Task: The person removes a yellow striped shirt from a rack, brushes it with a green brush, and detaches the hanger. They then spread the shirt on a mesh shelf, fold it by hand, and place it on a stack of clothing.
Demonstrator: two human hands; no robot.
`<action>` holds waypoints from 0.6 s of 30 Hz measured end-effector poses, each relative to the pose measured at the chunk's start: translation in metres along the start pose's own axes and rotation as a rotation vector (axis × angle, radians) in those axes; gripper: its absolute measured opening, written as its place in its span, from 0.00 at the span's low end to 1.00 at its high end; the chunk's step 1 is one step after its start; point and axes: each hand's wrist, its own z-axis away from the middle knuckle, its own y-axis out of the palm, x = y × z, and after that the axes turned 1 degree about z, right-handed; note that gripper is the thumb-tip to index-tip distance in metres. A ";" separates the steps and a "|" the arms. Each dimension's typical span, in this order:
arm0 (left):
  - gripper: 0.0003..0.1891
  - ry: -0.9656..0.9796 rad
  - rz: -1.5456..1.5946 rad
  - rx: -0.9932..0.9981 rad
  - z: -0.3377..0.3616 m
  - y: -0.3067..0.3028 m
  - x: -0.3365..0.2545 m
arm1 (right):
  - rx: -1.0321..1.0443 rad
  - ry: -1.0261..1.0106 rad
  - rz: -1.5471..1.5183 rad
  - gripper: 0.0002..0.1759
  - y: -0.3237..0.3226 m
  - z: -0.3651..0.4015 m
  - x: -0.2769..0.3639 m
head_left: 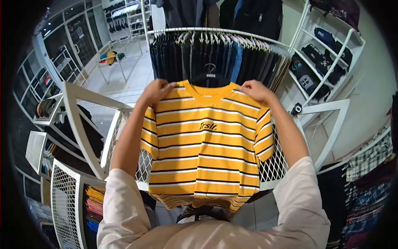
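Note:
A yellow T-shirt (pixel 207 145) with black and white stripes and small dark lettering on the chest is spread out in front of me, its front facing me. My left hand (pixel 157 91) is closed on the shoulder at the left of the collar. On the opposite shoulder, my right hand (pixel 255 91) grips the fabric in the same way. The lower part of the shirt drapes down over the near edge of a white mesh table (pixel 273 168). Just above the collar shows a black hanger (pixel 211 78) with a hook and a white label; its lower part is hidden behind the shirt.
Beyond the shirt, a rail of hanging trousers (pixel 207 54) spans the view. Bags lie on a white shelf (pixel 306 93) at the right. Folded clothes (pixel 94 203) fill a mesh-sided rack at the lower left. Checked shirts (pixel 369 166) hang at the far right.

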 end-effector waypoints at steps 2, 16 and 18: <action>0.31 -0.136 0.048 0.073 0.002 0.041 0.020 | 0.018 0.047 -0.066 0.20 0.040 -0.015 -0.023; 0.34 -0.235 0.187 0.173 -0.007 0.081 0.023 | -0.094 0.117 -0.526 0.29 0.117 -0.120 0.004; 0.33 -0.254 0.187 0.203 -0.008 0.077 0.025 | -0.152 0.149 -0.564 0.29 0.118 -0.118 0.008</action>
